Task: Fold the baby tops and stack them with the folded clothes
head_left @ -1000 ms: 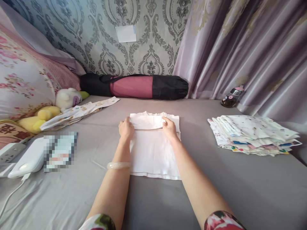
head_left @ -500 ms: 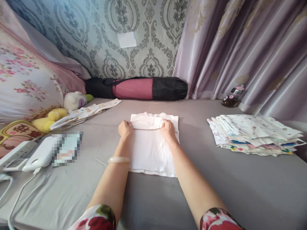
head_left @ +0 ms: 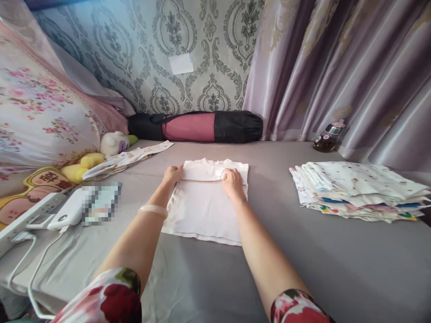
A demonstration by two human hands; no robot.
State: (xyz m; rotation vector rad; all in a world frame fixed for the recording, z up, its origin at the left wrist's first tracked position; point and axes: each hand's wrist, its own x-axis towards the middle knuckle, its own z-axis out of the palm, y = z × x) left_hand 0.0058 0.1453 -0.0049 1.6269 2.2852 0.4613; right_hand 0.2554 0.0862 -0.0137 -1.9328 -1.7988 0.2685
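A small white long-sleeved shirt [head_left: 205, 206] lies flat on the grey sheet, its collar toward the wall. One sleeve is laid across its upper part. My left hand [head_left: 173, 174] has its fingers closed at the shirt's upper left edge. On the right, my right hand [head_left: 232, 181] pinches the end of the sleeve [head_left: 200, 171] over the chest. The fingertips of both hands are partly hidden.
A stack of folded clothes [head_left: 360, 188] stands at the right. More patterned clothing [head_left: 124, 161] lies at the left, near plush toys [head_left: 114, 143], a power strip [head_left: 40, 213] and a white power bank [head_left: 72, 208]. A rolled mat bag [head_left: 188, 126] and a bottle [head_left: 330, 136] line the back.
My left hand has shifted slightly left and the shirt's left side now spreads wider at the bottom. My right hand has moved a little left with the sleeve end. The view has turned slightly.
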